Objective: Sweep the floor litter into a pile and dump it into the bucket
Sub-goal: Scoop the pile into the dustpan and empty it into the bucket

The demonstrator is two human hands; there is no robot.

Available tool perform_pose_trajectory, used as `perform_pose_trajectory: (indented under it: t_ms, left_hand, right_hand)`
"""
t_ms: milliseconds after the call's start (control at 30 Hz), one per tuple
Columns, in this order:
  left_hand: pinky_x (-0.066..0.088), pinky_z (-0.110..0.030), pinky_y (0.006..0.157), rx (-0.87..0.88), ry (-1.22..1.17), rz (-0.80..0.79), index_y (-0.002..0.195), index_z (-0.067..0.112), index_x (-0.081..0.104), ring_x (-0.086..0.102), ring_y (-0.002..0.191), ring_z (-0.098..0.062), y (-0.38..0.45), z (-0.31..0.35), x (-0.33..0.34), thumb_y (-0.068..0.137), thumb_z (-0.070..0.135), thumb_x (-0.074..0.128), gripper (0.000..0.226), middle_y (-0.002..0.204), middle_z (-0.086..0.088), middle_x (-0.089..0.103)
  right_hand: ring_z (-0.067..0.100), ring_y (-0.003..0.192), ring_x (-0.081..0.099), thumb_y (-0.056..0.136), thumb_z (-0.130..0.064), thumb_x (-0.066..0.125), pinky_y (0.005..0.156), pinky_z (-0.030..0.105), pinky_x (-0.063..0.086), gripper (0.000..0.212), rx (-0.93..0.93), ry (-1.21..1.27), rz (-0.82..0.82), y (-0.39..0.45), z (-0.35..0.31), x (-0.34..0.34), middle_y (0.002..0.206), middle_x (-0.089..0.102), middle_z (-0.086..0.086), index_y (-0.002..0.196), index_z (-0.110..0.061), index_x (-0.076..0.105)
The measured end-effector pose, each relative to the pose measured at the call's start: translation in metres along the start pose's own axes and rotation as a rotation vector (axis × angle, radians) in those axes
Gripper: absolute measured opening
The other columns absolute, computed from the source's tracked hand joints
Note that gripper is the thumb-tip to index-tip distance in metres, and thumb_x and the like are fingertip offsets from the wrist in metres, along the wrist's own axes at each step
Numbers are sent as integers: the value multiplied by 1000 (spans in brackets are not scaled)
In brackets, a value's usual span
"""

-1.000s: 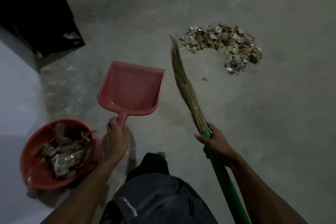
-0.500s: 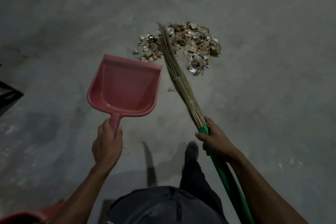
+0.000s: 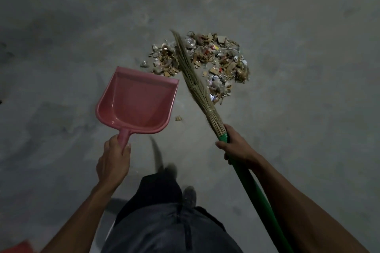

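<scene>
Standing over the pile (image 3: 205, 61), the person carries one tool in each of the hands. The left hand (image 3: 114, 160) is wrapped round the short handle of the pan (image 3: 136, 100), fingers curled tight, holding it tilted with its open lip toward the pile, probably so the lip can be set down on the pile's near edge. The pan looks empty, and whether its lip touches the floor (image 3: 308, 129) yet I cannot tell. The right hand (image 3: 234, 147) grips the broom (image 3: 197, 86) low, right where the green stick meets the bristles, a choked-up hold that suits short, controlled strokes. The bristles lie across the left part of the pile, their tip reaching its far side, placed to drag litter back toward the pan.

Counting: one pan, one broom, one pile, and one stray scrap (image 3: 178, 118) on the floor nearer the person than the pile, just beside the pan's right edge. The pile is a loose crescent of paper, foil and card bits, too many to number. A red sliver (image 3: 16, 247), far from the pile at the lower left corner of the view, may be the bucket's rim; too little shows to be sure.
</scene>
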State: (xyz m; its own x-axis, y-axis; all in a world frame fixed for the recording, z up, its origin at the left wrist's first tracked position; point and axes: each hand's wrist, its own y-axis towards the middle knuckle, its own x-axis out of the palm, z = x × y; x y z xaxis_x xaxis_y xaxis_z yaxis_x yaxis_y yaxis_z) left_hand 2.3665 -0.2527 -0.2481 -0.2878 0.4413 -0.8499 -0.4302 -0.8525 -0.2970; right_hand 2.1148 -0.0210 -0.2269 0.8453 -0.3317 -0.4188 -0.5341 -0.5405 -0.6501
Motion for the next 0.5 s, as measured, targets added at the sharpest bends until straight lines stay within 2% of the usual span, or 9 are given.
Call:
perform_pose_trajectory:
  t_ms: [133,333,433,500]
  left_hand:
    - [43,-44,78,-50,8,-28,126,10,47,58,98,-40,47,24,16,100,31,45,34,121,-17,52]
    - [47,-48,79,-150,23,-135,118,10,48,57,95,-42,142,53,47,98,31,46,30,116,-16,52]
    - [45,-45,77,-201,105,-235,125,16,44,55,97,-41,183,62,57,95,32,43,34,118,-15,48]
    - [46,-47,79,-211,120,-289,129,14,40,54,100,-43,203,71,59,95,26,43,37,119,-19,46]
  right_hand:
    - [23,67,64,96,-19,57,57,35,59,63,39,-90,-56,58,-13,-24,112,55,8,149,-29,25]
    - [22,62,62,94,-18,58,50,32,56,65,122,-254,-165,153,-32,-41,105,56,11,150,-25,24]
    - [24,67,64,94,-18,57,53,36,59,63,162,-355,-234,192,-42,-44,108,56,13,148,-25,26]
    - [29,76,65,93,-19,58,60,41,61,58,177,-421,-277,214,-48,-43,111,56,13,144,-23,31]
